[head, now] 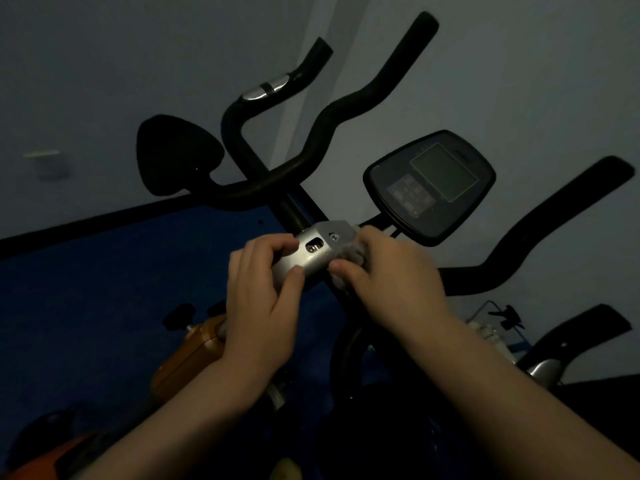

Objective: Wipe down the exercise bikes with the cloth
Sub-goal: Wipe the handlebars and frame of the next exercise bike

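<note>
nearest: two bare forearms reaching forward in a dim room. left hand (pixel 263 292), fingers and thumb curled round the silver clamp (pixel 311 254) at the bike's handlebar stem, steadying it. right hand (pixel 391 278), fingers curled over a small pale cloth (pixel 349 252) and pressing it against the right end of that clamp; only a grey, bunched edge of the cloth shows between the fingers, the rest hidden under the hand.

step in hand, as judged: wiping the clamp of the near bike. next move likely calls for sliding the cloth along the clamp and up onto the black handlebars (pixel 329 133), with the left hand shifting clear of the wiped part.

below: orange frame (pixel 187 355) of the bike, blue floor (pixel 86 289).

beyond the hands: dark console (pixel 429 185) with a blank screen, just right of the stem; black seat (pixel 176 154) to the left, apparently of another bike. further right, a second set of black handlebars (pixel 554 220). farthest: pale wall (pixel 519 64).
</note>
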The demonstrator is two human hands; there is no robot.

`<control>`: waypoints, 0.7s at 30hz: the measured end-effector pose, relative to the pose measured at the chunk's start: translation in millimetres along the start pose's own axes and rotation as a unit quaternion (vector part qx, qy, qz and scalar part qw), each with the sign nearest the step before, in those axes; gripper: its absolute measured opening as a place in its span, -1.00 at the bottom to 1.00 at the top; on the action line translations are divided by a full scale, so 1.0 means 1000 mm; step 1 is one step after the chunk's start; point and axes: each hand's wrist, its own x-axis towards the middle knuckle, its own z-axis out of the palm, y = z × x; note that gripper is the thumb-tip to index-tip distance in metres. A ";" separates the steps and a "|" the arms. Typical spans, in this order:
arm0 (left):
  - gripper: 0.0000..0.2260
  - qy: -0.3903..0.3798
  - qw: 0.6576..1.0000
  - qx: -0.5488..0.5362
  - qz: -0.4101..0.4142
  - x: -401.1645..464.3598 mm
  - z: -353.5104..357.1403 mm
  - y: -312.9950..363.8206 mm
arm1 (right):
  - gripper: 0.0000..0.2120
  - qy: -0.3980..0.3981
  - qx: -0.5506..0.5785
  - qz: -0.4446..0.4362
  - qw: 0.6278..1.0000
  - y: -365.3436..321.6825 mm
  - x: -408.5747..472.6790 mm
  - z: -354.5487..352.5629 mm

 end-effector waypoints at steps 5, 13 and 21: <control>-0.75 0.001 1.000 0.013 -0.004 0.001 -0.001 0.003 | -0.73 -0.063 -0.035 -0.079 0.994 0.012 -0.010 -0.020; -0.74 0.013 1.000 0.024 -0.005 0.000 0.002 0.004 | -0.76 -0.139 0.008 -0.049 0.989 0.017 0.001 -0.028; -0.76 0.036 0.999 0.020 -0.014 -0.002 0.007 0.003 | -0.76 0.035 -0.020 -0.053 0.998 -0.005 -0.012 0.005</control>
